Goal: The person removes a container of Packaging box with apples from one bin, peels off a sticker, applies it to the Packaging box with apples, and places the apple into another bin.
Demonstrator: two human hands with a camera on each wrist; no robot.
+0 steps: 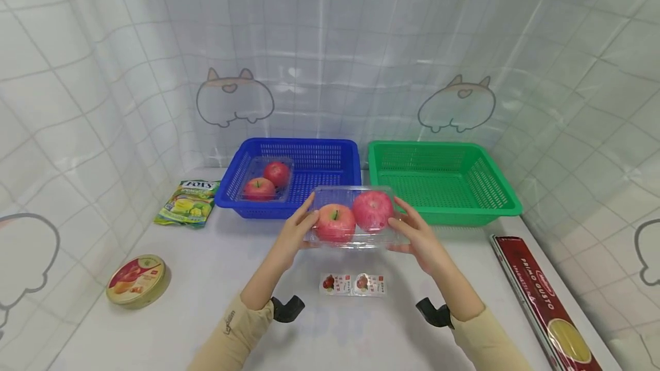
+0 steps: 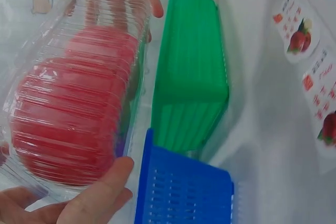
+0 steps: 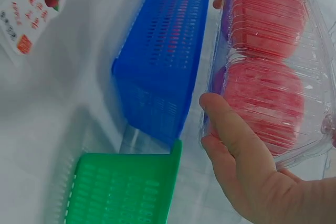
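I hold a clear plastic clamshell box (image 1: 356, 216) level above the middle of the tabletop, my left hand (image 1: 296, 232) on its left end and my right hand (image 1: 420, 239) on its right. Two red apples (image 1: 353, 219) sit side by side inside, lid closed.

Blue basket (image 1: 309, 156): set at the back, a second clear pack of two apples (image 1: 265, 181) laid inside.
Green basket (image 1: 438, 179): placed just beside it.
Candy bag (image 1: 188, 202), round tin (image 1: 138, 280): laid left.
Spaghetti box (image 1: 541, 302): laid right.
Label stickers (image 1: 353, 284): laid on the table (image 1: 206, 302).
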